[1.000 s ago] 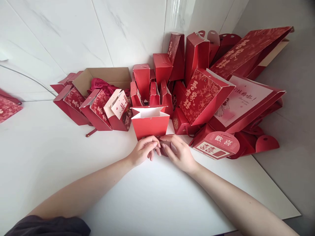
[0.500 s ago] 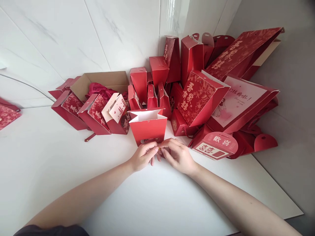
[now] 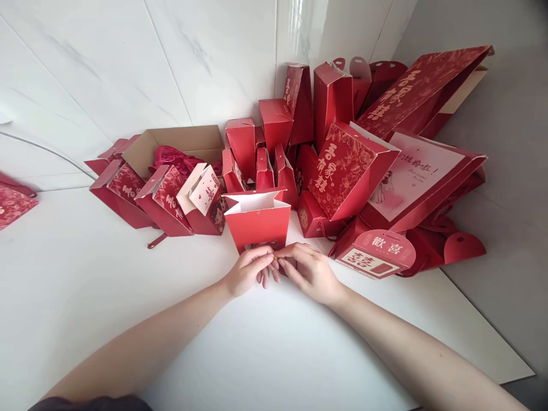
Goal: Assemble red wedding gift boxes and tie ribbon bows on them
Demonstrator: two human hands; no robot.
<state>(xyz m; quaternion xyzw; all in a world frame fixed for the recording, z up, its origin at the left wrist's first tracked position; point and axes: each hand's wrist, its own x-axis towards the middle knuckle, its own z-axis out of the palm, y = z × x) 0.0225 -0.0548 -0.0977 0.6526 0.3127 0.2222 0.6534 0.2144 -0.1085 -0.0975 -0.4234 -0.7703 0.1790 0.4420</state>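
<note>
Before one red bag, I log left hand pinching one gold bit, right hand, grip unclear. White table beneath bag, marbled wall behind.

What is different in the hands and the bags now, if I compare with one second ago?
The right hand has curled its fingers in toward the left hand, and a small golden thing now shows more clearly at their meeting fingertips. Nothing is visibly let go. The open red bag still stands just beyond the hands; the surrounding bags keep their arrangement, apart from a slight view shift.
</note>
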